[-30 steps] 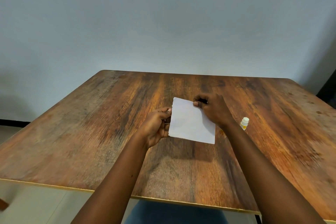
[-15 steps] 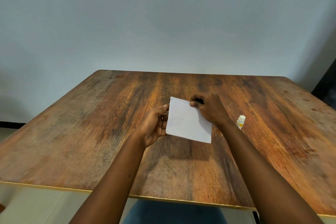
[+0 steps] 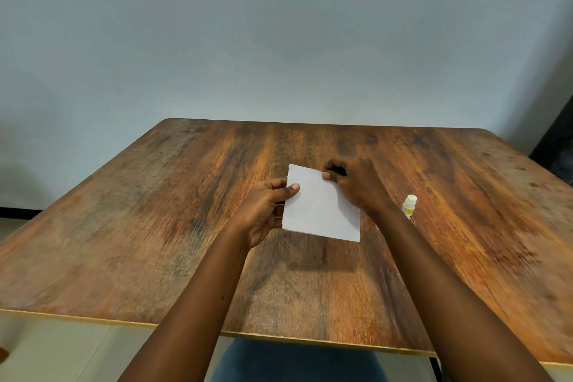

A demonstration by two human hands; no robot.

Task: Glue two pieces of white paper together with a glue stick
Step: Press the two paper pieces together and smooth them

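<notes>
Both my hands are up over the middle of the wooden counter [image 3: 155,226], holding the white paper [image 3: 319,205] off the surface; its shadow falls on the wood below. Left hand [image 3: 263,211] is clamped on the paper's left edge, thumb on top near the upper left corner, fingers behind. Right hand [image 3: 356,183] pinches the top edge near the upper right corner, fingers curled. Can't tell if it's one sheet or two stacked; thin lines at the left edge hint at layers. The paper is roughly square, tilted a bit, lower right corner pointing toward the near counter edge. Left edge looks slightly ragged. Glue stick [image 3: 409,206] stands just right of my right wrist, white cap up, yellowish label, leaning slightly, partly hidden by the forearm. Plenty of bare counter all round: wide open to the left, far side and right. Near edge of the counter runs under my forearms, far edge sits close to a plain grey wall [image 3: 279,40]. No containers in sight.
</notes>
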